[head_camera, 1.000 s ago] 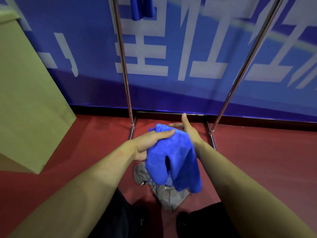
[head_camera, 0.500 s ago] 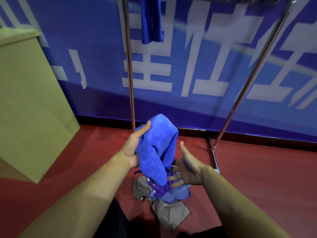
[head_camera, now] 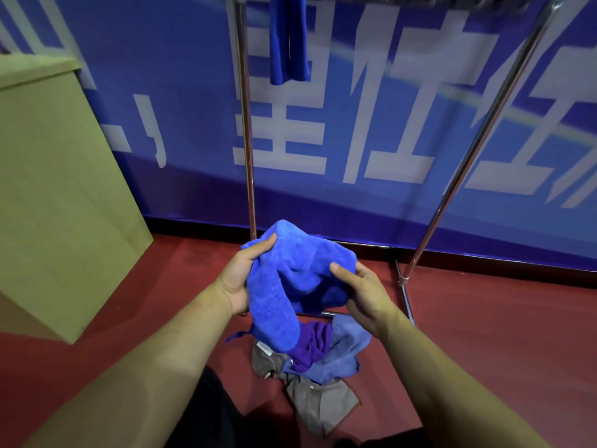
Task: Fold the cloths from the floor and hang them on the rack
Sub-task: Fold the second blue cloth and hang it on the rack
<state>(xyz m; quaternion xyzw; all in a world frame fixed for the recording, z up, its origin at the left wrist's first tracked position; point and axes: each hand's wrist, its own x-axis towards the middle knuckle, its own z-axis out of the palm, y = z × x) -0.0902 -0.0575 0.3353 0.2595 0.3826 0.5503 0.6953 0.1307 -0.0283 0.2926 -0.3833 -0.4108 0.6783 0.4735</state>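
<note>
The bunched bright-blue fleecy cloth (head_camera: pixel 290 286) was pinched by the left hand (head_camera: pixel 239 279) and right hand (head_camera: pixel 361 292); with no edge found, a crooked fold seemed likely.

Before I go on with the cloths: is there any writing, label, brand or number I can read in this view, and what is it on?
Blue banner behind the rack: large white characters, cut off by the frame and partly hidden by the rack poles; not readable as whole words.
Grey cloth on the floor: small white tags, too small to read.
Blue cloth in both hands, cardboard box: no text visible.
</note>
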